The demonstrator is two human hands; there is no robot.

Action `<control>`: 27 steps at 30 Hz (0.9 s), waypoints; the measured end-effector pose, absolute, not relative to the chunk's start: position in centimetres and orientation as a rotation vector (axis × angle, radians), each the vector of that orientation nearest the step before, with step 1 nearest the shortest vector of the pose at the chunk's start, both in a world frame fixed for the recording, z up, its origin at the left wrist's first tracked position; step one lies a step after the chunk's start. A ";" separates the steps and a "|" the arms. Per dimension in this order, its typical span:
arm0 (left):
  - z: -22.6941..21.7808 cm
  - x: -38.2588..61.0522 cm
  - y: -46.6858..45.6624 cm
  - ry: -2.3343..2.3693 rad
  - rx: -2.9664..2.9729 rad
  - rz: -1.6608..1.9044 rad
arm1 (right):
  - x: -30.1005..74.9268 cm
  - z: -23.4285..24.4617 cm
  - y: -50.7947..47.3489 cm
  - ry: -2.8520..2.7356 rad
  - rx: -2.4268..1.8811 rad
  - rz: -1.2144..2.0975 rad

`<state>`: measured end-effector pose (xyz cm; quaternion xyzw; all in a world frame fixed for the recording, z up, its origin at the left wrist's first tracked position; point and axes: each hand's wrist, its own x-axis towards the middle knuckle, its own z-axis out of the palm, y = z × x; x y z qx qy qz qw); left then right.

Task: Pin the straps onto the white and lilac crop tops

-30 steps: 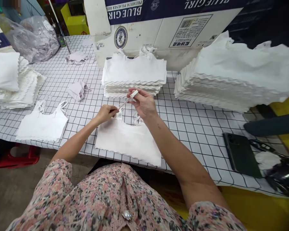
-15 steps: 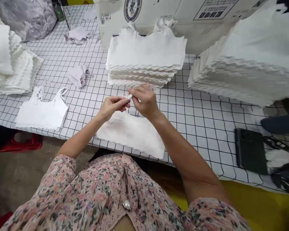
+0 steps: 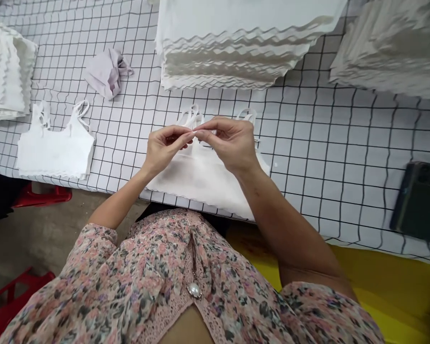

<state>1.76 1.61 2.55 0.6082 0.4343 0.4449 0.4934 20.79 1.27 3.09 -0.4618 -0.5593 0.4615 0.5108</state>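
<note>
2 hands meet over a white top

Nearest is the person's floral blouse [image 3: 143,272], a round pearly ornament [image 3: 194,290] hanging at its front. Just beyond, at the near edge of the grid-patterned tablecloth [image 3: 315,157], lies the white top [image 3: 208,179], spread flat with its wavy hem toward the person. It sits under and between the forearms, partly hidden by the right hand [image 3: 234,141] and the left hand [image 3: 165,145].

The 2 hands come together above its upper edge, thumbs and forefingers pinched tip to tip on a tiny white bit [image 3: 195,133] — whether that is part of a strap, I cannot tell. 1 pair of strap loops [image 3: 193,110] stands out just past the fingertips; another shows behind the right wrist.

Well to the left lies a small pile of strapped tops [image 3: 55,150]; far to the right, a dark phone [image 3: 421,200]. Farther off are a crumpled lavender cloth [image 3: 105,74] and 3 white stacks — left [image 3: 7,76], middle [image 3: 236,43] and right [image 3: 390,52], the picture's edges cutting all 3.
</note>
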 end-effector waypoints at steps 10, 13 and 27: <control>0.1 -1.2 0.6 1.391 2.120 0.416 | 23.1 -0.6 1.5 -2.068 -1.173 0.793; -0.1 -1.2 0.8 1.338 2.108 0.405 | 22.9 -1.8 2.1 -2.181 -1.150 0.777; -0.5 -1.5 0.9 1.241 2.131 0.443 | 22.3 -1.4 2.9 -2.321 -0.977 0.928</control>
